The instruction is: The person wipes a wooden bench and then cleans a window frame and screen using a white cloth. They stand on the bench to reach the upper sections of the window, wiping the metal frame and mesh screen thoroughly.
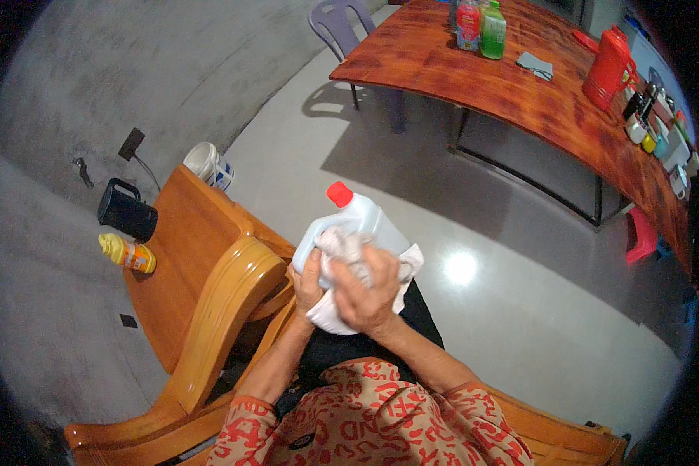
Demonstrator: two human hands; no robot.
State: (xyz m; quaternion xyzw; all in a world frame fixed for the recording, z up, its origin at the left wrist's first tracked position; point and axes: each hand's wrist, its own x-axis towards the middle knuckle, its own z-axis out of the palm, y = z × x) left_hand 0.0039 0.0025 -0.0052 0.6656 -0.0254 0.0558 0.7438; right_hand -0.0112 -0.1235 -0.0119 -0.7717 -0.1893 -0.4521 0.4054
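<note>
Fingers of the right hand, bent and somewhat blurred, are clamped on a bunched white cloth, which they press against a white plastic jug with a moulded handle. Fingers of the left hand grip the jug's near left side, the thumb lying along it. The jug is above the person's dark trousers, its round red cap pointing away from the body. Left of the jug, beyond a curved, glossy wooden armrest, a flat orange-brown wooden worktop carries a black plastic pitcher and a yellow squeeze bottle with an orange label. A white bucket sits past that worktop, ahead and left of the jug. Well ahead and to the right of the jug, a larger reddish-brown worktop bears a bottle of green liquid and a tall red flask with a handle.
</note>
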